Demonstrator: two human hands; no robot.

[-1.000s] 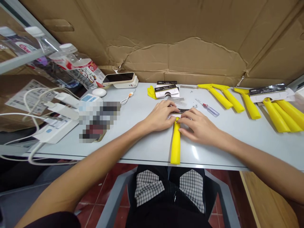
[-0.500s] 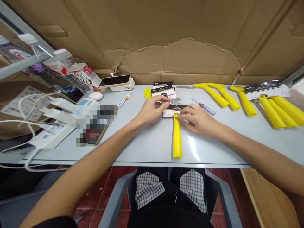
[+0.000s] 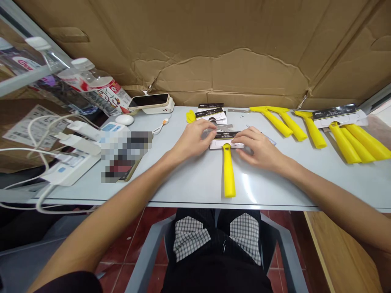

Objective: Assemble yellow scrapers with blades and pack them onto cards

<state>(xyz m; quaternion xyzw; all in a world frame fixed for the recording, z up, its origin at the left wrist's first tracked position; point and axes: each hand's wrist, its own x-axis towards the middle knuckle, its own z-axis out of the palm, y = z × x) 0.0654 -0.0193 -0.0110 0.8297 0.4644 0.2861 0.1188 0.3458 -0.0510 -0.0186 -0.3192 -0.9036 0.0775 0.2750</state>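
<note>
A yellow scraper (image 3: 229,175) lies on the tabletop with its handle towards me. Across its head sits a black-and-white packaging card (image 3: 224,143). My left hand (image 3: 194,140) has thumb and fingers closed at the card's upper left corner. At the right end, the fingers of my right hand (image 3: 258,148) press on the card, with the thumb below its lower edge. Just behind the card is a thin metal blade (image 3: 226,127). A screwdriver (image 3: 270,140) lies beyond my right hand, which hides much of it.
Loose yellow scraper handles (image 3: 276,122) and carded scrapers (image 3: 351,142) lie at the right. More cards (image 3: 210,114) are stacked behind my hands. At the left are a phone (image 3: 131,169), a power strip (image 3: 71,167) with cables and several bottles (image 3: 106,89). Cardboard (image 3: 214,53) lines the back.
Both hands stay at the card, and the right fingers have shifted slightly along it. More of the card's printed face shows now. The view has tilted a little.
</note>
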